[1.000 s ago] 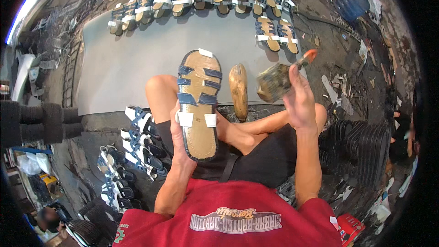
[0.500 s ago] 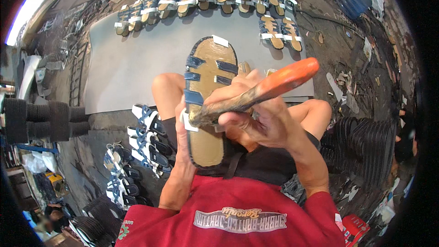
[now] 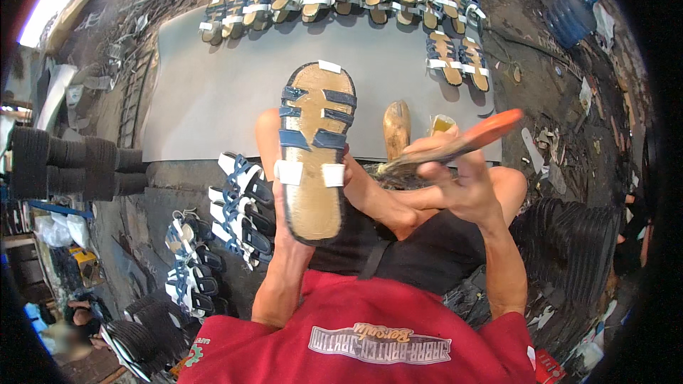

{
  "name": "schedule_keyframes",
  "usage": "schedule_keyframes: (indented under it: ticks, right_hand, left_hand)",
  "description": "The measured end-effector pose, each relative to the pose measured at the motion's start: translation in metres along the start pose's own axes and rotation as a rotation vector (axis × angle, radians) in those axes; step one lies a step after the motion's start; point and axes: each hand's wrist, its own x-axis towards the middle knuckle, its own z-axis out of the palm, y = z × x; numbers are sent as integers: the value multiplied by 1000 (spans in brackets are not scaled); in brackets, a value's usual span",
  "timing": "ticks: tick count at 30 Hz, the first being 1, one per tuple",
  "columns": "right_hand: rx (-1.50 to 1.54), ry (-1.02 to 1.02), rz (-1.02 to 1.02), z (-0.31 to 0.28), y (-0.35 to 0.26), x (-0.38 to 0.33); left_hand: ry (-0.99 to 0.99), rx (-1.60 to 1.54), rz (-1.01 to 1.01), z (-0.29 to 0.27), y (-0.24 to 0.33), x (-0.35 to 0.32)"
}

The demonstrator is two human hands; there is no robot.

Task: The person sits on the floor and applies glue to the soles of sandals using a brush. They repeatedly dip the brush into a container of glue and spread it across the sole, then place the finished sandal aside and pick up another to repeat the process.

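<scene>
My left hand (image 3: 287, 236) is closed around a sandal (image 3: 313, 206) whose tan underside faces me. Dark blue strap ends are folded over its edges, with white tabs at the toe and near the heel. The underside looks glossy and wet. To the right, my right hand (image 3: 464, 188) grips a brush (image 3: 484, 134) with an orange-ended handle. The brush's dark bristle end points left, apart from the sandal. Beyond that hand, a wooden shoe last (image 3: 397, 128) and a yellowish container (image 3: 442, 124) stand near the mat's edge.
A grey mat (image 3: 235, 92) lies ahead, with a row of strapped sandals (image 3: 316, 1) along its far side. White-and-blue sandals (image 3: 245, 206) sit by my left leg. Stacked black soles (image 3: 562, 242) are at right, and more soles (image 3: 85, 167) at left. A blue water jug (image 3: 569, 21) lies far right.
My right hand and the brush have moved right, off the sandal's surface. The sandal has shifted slightly left in my left hand, showing both heel-side white tabs.
</scene>
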Motion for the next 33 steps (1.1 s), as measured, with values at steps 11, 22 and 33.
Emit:
schedule_keyframes:
  ticks: [11, 22, 33]
  right_hand:
    - [275, -41, 126, 46, -34, -17]
    - [119, -85, -77, 49, -45, 3]
    - [-410, -1, -368, 48, -9, 37]
  left_hand:
    - [206, 223, 350, 6, 6, 22]
    - [240, 265, 339, 16, 2, 28]
    - [201, 162, 75, -10, -27, 14]
